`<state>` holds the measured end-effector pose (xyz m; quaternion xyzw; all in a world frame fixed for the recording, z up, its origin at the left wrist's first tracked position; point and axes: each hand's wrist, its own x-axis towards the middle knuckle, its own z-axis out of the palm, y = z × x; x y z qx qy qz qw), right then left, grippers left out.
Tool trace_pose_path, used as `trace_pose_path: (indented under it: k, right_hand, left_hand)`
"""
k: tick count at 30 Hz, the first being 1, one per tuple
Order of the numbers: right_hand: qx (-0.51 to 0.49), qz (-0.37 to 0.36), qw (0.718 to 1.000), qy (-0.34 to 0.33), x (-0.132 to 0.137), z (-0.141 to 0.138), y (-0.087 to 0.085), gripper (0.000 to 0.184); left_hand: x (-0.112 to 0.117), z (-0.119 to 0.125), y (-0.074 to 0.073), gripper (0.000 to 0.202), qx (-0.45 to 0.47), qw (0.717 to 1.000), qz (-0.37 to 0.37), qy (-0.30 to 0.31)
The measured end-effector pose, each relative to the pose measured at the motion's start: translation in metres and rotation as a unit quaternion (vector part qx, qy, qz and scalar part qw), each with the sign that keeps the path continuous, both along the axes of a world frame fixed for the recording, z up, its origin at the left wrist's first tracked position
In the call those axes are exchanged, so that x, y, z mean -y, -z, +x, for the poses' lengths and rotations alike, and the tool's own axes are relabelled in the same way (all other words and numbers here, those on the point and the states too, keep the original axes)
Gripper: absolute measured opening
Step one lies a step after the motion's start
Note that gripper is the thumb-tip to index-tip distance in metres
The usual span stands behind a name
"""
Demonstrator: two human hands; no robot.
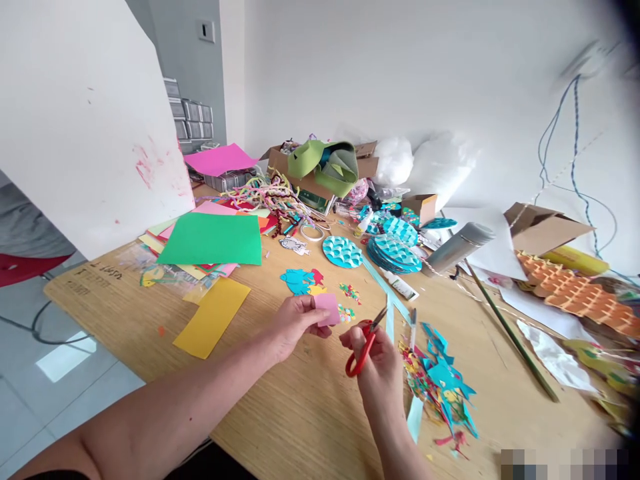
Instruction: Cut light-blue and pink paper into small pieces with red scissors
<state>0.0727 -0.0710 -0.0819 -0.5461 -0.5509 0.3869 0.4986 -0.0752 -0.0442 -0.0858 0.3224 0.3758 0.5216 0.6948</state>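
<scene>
Between the thumb and fingers of my left hand (295,327) is a small pink paper square (327,309). My right hand (377,360) is closed around red-handled scissors (361,355), whose blades point up and away to the right, apart from the paper. Just beyond my left hand lie blue fish-shaped paper cutouts (296,281), with a red one (317,276) and a yellow one (317,290) beside them. Small heaps of coloured paper bits (350,292) lie near the pink square. Blue paper scraps (447,377) are piled to the right of my right hand.
Green sheets (215,239) top a stack of coloured paper at the left, near a yellow strip (213,319). Blue patterned discs (343,252), a glue tube (400,285), a grey bottle (460,247) and a green stick (510,330) stand or lie beyond and right.
</scene>
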Motion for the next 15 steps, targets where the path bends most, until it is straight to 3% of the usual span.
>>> trace_pose_path:
  k: [4,7,10,15]
  right_hand:
    - [0.072,-0.006,0.991,-0.109,0.004,0.001,-0.003,0.048]
    - [0.092,-0.074,0.979,-0.165,0.008,-0.002,-0.003,0.050]
    - [0.098,-0.131,0.969,-0.184,0.009,-0.005,-0.002,0.052]
    - [0.120,-0.134,0.965,-0.188,0.010,-0.007,-0.002,0.055]
  left_hand:
    - [-0.005,-0.006,-0.003,0.027,0.014,0.999,0.004,-0.037]
    - [-0.005,-0.009,-0.008,0.029,0.019,0.999,-0.003,-0.050]
    - [-0.004,-0.009,-0.010,0.030,0.021,0.999,-0.012,-0.046]
    - [-0.003,-0.007,-0.008,0.029,0.016,0.999,-0.016,-0.028]
